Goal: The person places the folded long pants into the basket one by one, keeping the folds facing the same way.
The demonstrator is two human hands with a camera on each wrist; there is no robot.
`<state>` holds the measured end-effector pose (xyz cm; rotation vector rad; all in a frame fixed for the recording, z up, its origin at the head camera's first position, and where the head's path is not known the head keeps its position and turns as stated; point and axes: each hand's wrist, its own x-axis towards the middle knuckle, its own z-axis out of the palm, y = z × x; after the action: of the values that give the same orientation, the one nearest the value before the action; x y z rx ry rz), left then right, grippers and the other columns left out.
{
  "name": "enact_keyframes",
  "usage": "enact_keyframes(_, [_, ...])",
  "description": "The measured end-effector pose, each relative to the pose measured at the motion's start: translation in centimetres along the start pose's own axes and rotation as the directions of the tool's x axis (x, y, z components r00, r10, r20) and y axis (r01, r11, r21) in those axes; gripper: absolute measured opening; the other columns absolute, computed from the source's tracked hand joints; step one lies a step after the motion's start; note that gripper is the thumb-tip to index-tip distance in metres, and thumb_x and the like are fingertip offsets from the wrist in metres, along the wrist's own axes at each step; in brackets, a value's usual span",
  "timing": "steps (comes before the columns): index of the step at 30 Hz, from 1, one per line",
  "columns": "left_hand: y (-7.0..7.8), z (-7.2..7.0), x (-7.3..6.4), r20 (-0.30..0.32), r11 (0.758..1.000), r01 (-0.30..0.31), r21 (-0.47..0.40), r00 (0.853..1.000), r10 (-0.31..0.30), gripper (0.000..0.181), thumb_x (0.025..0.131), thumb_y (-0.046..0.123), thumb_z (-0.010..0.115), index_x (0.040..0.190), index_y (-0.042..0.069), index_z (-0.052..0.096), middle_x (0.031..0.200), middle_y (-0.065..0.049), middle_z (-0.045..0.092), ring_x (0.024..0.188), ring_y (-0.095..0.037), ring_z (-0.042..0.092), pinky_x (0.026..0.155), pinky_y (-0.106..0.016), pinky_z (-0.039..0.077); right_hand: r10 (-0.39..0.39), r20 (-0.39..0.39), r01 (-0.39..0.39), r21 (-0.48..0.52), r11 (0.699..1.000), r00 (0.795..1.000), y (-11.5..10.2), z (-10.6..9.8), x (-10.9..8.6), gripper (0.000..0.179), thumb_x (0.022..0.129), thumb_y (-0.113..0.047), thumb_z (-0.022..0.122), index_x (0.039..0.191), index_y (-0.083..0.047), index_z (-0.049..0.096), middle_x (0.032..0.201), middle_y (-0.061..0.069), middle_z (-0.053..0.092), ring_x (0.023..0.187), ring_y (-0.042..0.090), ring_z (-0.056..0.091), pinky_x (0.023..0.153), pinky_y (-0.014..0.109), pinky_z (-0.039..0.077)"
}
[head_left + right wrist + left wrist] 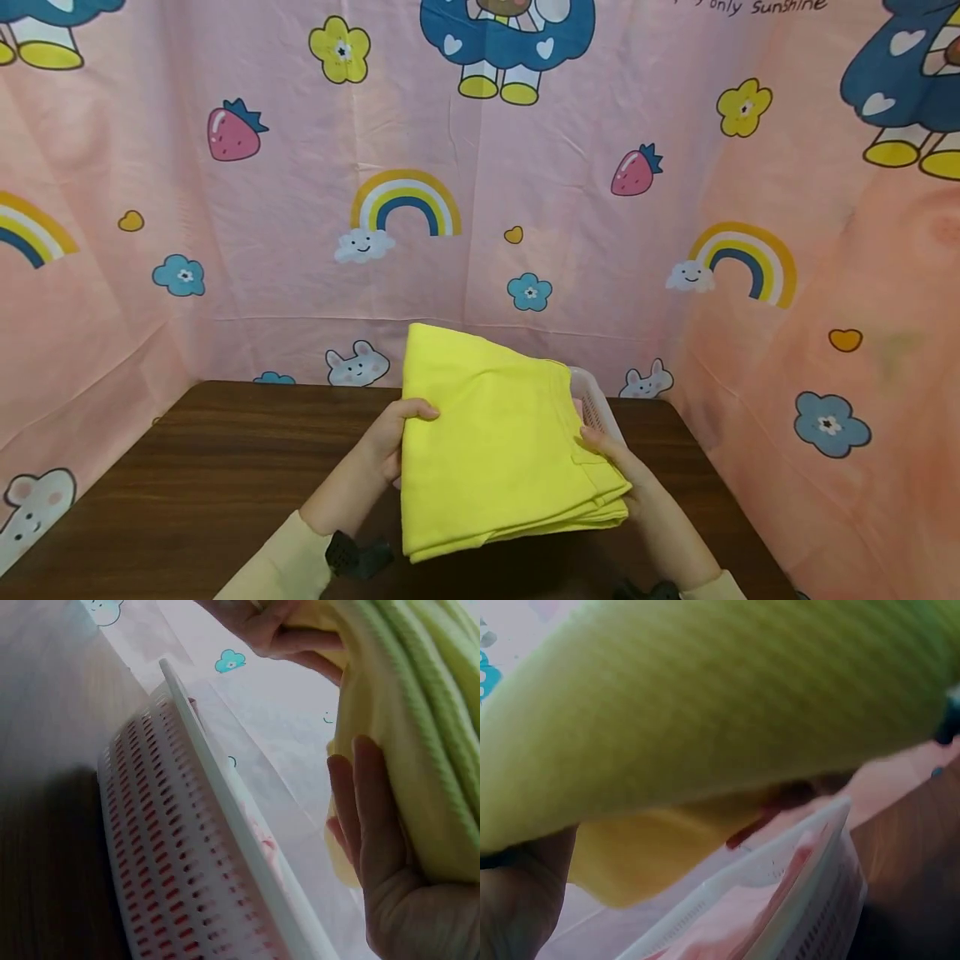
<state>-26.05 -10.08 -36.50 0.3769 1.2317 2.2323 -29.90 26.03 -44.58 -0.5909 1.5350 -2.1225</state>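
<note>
A folded pair of yellow pants (502,442), with a waistband-like seam along the right side, is held up above the table in the head view. My left hand (388,435) grips the left edge, its thumb on the front and its fingers behind. At the lower right edge, my right hand (621,462) holds the stacked layers, thumb in front. In the right wrist view, fingers (371,802) of that hand support the cloth from beneath. Yellow cloth (705,712) fills most of the left wrist view and covers part of the left hand.
Behind and below the pants stands a white perforated basket (172,825), mostly hidden in the head view. Pink cloth (724,919) lies inside it. The dark wooden table (247,467) meets a pink printed curtain (285,275) at the back and sides.
</note>
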Motion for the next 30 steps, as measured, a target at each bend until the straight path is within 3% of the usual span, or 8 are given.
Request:
enact_keyframes(2, [0.3, -0.1, 0.2, -0.008, 1.0, 0.008, 0.026, 1.0, -0.008, 0.026, 0.087, 0.011, 0.044, 0.111, 0.004, 0.043, 0.098, -0.004, 0.063, 0.088, -0.018, 0.065, 0.081, -0.032, 0.052, 0.043, 0.041, -0.045, 0.047, 0.998, 0.998, -3.4, 5.3, -2.2, 0.063, 0.102, -0.023, 0.044, 0.153, -0.017, 0.006, 0.135, 0.014, 0.048, 0.104, 0.015, 0.061, 0.087, 0.032, 0.05])
enact_keyframes(3, [0.4, -0.1, 0.3, -0.018, 0.999, 0.01, 0.04, 1.0, -0.009, 0.026, 0.087, 0.011, 0.044, 0.111, 0.003, 0.043, 0.098, -0.005, 0.062, 0.088, -0.018, 0.065, 0.08, -0.032, 0.052, 0.051, 0.002, -0.051, 0.06, 0.997, 0.999, -4.6, 7.5, -2.9, 0.058, 0.102, -0.017, 0.042, 0.15, -0.009, 0.01, 0.118, 0.013, 0.058, 0.095, 0.02, 0.065, 0.081, 0.034, 0.053])
enact_keyframes(5, [0.6, -0.2, 0.5, -0.044, 0.998, 0.015, 0.067, 0.999, -0.013, 0.027, 0.086, 0.011, 0.045, 0.112, 0.003, 0.042, 0.098, -0.005, 0.062, 0.087, -0.018, 0.065, 0.079, -0.032, 0.052, 0.072, -0.057, -0.069, 0.059, 0.996, 0.996, -5.7, 9.0, -3.3, 0.056, 0.102, -0.008, 0.039, 0.148, -0.005, 0.007, 0.103, 0.008, 0.062, 0.087, 0.019, 0.068, 0.076, 0.033, 0.055])
enact_keyframes(9, [0.7, -0.3, 1.0, -0.114, 0.996, -0.001, 0.094, 0.993, 0.012, 0.03, 0.087, 0.011, 0.047, 0.115, 0.002, 0.04, 0.098, -0.006, 0.061, 0.087, -0.018, 0.065, 0.079, -0.033, 0.052, 0.065, -0.163, -0.062, 0.023, 0.998, 0.984, -6.5, 9.5, -3.4, 0.065, 0.1, -0.001, 0.039, 0.148, 0.002, -0.005, 0.102, 0.009, 0.063, 0.086, 0.019, 0.068, 0.076, 0.033, 0.054])
enact_keyframes(16, [0.8, -0.3, 1.8, -0.235, 0.995, -0.039, 0.089, 0.97, 0.059, 0.033, 0.094, 0.02, 0.047, 0.122, 0.006, 0.038, 0.102, -0.005, 0.058, 0.09, -0.018, 0.062, 0.08, -0.034, 0.051, -0.043, -0.233, 0.042, -0.009, 0.999, 0.971, -6.6, 8.4, -3.1, 0.075, 0.097, -0.002, 0.049, 0.152, -0.006, -0.002, 0.106, 0.01, 0.061, 0.088, 0.021, 0.067, 0.075, 0.036, 0.055])
enact_keyframes(21, [1.2, -0.1, 2.3, -0.254, 0.995, -0.057, 0.077, 0.964, 0.074, 0.034, 0.097, 0.023, 0.044, 0.126, 0.005, 0.038, 0.107, -0.005, 0.055, 0.095, -0.018, 0.058, 0.084, -0.034, 0.047, -0.048, -0.326, 0.049, -0.004, 0.999, 0.944, -7.6, 8.1, -2.4, 0.071, 0.098, -0.001, 0.045, 0.153, -0.008, 0.001, 0.104, 0.007, 0.063, 0.086, 0.02, 0.068, 0.074, 0.034, 0.055])
enact_keyframes(30, [1.9, 0.1, 3.4, -0.21, 0.987, -0.124, 0.098, 0.967, 0.142, 0.041, 0.099, 0.017, 0.045, 0.135, 0.005, 0.032, 0.11, -0.005, 0.052, 0.097, -0.017, 0.057, 0.084, -0.034, 0.047, -0.05, -0.392, 0.052, -0.004, 0.999, 0.919, -8.9, 7.5, -1.4, 0.072, 0.098, -0.001, 0.046, 0.154, -0.01, 0.001, 0.105, 0.006, 0.06, 0.087, 0.017, 0.067, 0.076, 0.031, 0.054])
